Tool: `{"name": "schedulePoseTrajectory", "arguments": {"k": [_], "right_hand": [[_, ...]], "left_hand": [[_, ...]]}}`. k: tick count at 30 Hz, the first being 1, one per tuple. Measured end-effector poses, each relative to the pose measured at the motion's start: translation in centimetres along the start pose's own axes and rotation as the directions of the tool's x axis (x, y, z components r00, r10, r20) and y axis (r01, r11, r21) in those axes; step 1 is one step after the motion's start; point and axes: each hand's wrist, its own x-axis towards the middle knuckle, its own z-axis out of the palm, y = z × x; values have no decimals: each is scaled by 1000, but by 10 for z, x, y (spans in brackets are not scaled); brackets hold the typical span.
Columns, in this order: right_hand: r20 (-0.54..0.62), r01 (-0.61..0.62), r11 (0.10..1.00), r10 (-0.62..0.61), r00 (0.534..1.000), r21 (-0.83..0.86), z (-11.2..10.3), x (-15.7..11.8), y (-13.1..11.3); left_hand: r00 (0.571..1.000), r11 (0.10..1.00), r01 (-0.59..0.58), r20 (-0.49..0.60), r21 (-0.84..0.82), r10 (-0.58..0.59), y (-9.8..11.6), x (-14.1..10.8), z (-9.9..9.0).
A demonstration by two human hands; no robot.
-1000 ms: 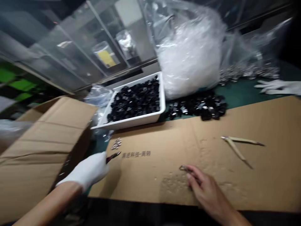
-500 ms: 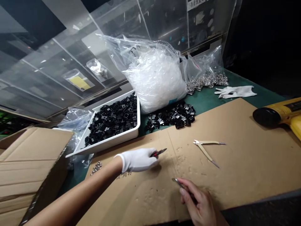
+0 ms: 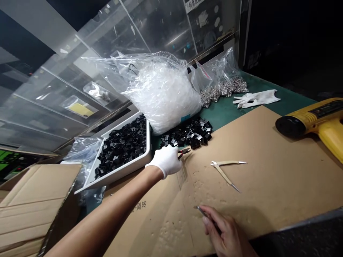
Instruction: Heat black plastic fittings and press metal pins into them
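Note:
My left hand (image 3: 165,160), in a white glove, is closed around small red-handled cutting pliers (image 3: 184,151). Their dark jaws point right, just in front of a pile of small black plastic parts (image 3: 194,134). Lower down, my bare right hand (image 3: 223,228) pinches a slim metal tool (image 3: 200,210) over the cardboard sheet (image 3: 268,150); most of that tool is hidden in the fingers, so its kind is unclear. A second pair of cutters with beige handles (image 3: 223,171) lies spread on the cardboard between the hands and the right side.
Left of the pile stands a white tray (image 3: 115,180) heaped with black parts. Behind are a big clear bag of white pieces (image 3: 166,96) and bags of metal fittings (image 3: 223,87). A white glove (image 3: 257,98), a yellow heat gun (image 3: 308,117) and a cardboard box (image 3: 40,200) lie around.
My left hand has moved up and away with the pliers, from over the cardboard to the edge of the black pile. My right hand stays low with its tool. The view has shifted slightly.

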Motion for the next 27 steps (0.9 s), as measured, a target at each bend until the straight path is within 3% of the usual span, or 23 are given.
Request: {"name": "schedulePoseTrajectory", "arguments": {"k": [8,18,24,27], "right_hand": [[11,-6,1000,6,1000,3,1,-1,2],[56,15,999,-13,998,-28,-3,1,3],[37,17,998,-14,999,-58,-1,3,-3],[35,16,997,-13,999,-79,-11,5,-10]], "left_hand": [[1000,1000,-2,-20,0,2,7,9,-4],[998,998,-28,-64,-59,25,12,22,8],[992,994,1,-124,-112,-15,3,13,22],[984,992,44,-168,-119,-64,-5,0,29]]}}
